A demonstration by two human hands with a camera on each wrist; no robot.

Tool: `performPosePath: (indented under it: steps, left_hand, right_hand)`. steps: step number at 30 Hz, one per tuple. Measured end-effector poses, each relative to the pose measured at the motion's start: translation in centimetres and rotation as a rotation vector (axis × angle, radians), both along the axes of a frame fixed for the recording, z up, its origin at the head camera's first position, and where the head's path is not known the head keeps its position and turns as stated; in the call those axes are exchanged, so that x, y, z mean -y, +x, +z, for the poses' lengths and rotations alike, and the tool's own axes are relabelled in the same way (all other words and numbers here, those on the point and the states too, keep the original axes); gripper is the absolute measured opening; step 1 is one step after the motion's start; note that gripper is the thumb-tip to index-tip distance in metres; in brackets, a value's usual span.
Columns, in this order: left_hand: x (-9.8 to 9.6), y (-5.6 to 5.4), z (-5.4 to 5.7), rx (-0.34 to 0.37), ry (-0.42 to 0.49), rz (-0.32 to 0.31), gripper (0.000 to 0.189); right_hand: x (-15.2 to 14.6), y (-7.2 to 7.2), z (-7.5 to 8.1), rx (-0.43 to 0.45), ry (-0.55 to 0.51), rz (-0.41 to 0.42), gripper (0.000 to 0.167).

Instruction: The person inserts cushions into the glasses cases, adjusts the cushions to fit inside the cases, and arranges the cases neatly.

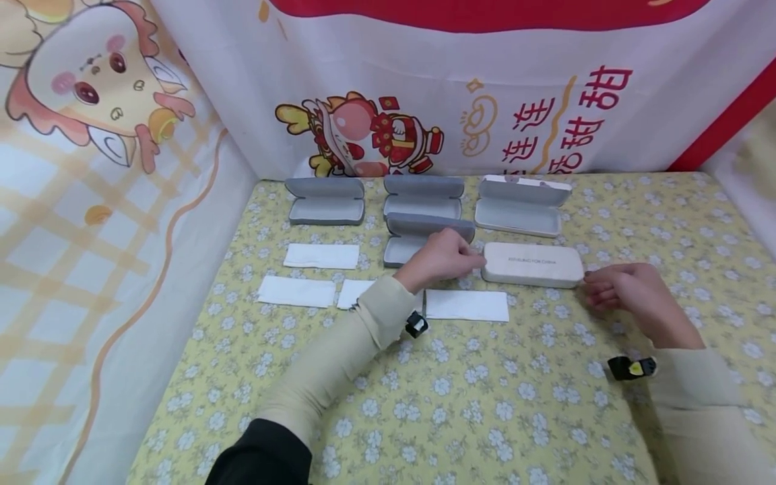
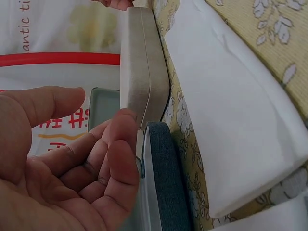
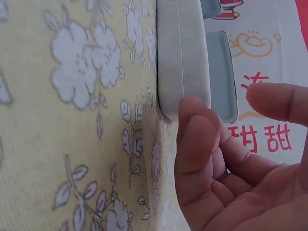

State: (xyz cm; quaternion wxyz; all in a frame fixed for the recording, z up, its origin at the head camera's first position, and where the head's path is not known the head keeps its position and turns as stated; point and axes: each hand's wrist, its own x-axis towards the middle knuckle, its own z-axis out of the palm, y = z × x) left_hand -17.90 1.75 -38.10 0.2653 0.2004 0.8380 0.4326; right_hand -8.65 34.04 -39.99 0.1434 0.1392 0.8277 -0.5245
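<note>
A closed off-white glasses case (image 1: 533, 264) with small lettering on its lid lies on the table at right of centre. At its left end is my left hand (image 1: 444, 256), fingers loosely bent and a fingertip right at the case's edge. My right hand (image 1: 627, 289) is at the opposite end, its fingertips against the case's corner in the right wrist view. Both thumbs stand apart from the fingers, and neither hand wraps round the case. Partly behind my left hand, an open grey-blue glasses case (image 1: 401, 249) shows its pale inside.
Along the back stand more open cases, two grey ones (image 1: 327, 210) (image 1: 423, 206) and a white one (image 1: 519, 217). Several folded white cloths (image 1: 321, 256) lie in front of them, one (image 1: 467, 305) just below my left hand. A printed curtain (image 1: 388, 67) hangs behind the flowered tablecloth (image 1: 461, 404).
</note>
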Motion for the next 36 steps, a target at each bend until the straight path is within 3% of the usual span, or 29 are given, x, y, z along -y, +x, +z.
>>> performPosePath:
  steps: [13, 20, 25, 36]
  left_hand:
    - [1.6, 0.4, -0.5, -0.074, -0.039, -0.067, 0.056]
    - [2.6, 0.4, -0.6, -0.079, -0.073, -0.056, 0.04]
    - [3.5, 0.4, -0.6, -0.084, -0.099, -0.078, 0.035]
    - [5.3, 0.8, -0.7, -0.172, -0.139, -0.1, 0.032]
  right_hand:
    - [1.0, 1.1, 0.3, -0.003, 0.078, 0.004, 0.054]
    - [3.1, 1.3, 0.9, -0.058, 0.175, 0.039, 0.043]
    - [4.8, 1.0, 0.8, -0.078, 0.155, 0.083, 0.041]
    - [7.3, 0.3, 0.0, -0.091, 0.147, 0.151, 0.037]
